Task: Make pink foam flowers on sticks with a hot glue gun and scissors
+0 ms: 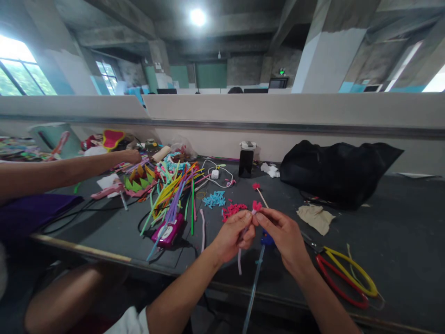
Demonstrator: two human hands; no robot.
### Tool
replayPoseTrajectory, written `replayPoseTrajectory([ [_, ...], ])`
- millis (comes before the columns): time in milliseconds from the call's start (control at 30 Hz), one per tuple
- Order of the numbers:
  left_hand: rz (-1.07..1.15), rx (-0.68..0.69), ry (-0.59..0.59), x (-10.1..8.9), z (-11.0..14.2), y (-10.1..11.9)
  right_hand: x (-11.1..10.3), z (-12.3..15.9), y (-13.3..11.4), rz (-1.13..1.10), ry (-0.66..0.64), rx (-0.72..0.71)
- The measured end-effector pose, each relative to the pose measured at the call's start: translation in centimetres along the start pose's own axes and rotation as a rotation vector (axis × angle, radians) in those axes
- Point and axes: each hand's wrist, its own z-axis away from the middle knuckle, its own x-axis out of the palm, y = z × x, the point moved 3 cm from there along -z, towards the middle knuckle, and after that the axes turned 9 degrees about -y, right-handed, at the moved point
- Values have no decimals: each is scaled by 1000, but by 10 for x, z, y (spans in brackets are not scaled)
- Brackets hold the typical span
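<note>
My left hand (232,237) is closed round the pale stem of a small pink pipe-cleaner flower (256,205), and the stem's lower end hangs below the fist. At the base of the flower head, my right hand (283,234) is closed in a pinch, its fingertips meeting the left ones. Partly covered by that hand, a blue glue gun (267,238) lies on the table with a long clear glue stick (255,283) running out toward me. Behind my hands are a pile of short pink-red pieces (233,211), a pile of blue pieces (214,199) and another red-tipped flower (256,186).
Pipe cleaners (174,190) lie across a purple box (169,230) at left. A co-worker's arm (86,166) reaches in there. Scissors (342,273) with red and yellow handles lie at right, near a beige cloth (315,218) and black bag (337,174). A phone (245,163) stands behind.
</note>
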Motion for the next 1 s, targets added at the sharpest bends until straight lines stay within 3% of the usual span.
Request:
replayPoseTrajectory([
  [267,-58,67,97,-4,0,2,-5,6,-6,67,64,15],
  [533,-40,149,207,-8,3,9,-20,8,-29,-430,70,-119],
  [633,-31,142,220,-8,4,10,-30,10,-41,-508,93,-139],
  [800,-27,154,233,-4,7,13,-38,17,-52,-542,151,-165],
  [1000,-75,203,267,-8,11,14,-41,23,-39,-368,185,-143],
])
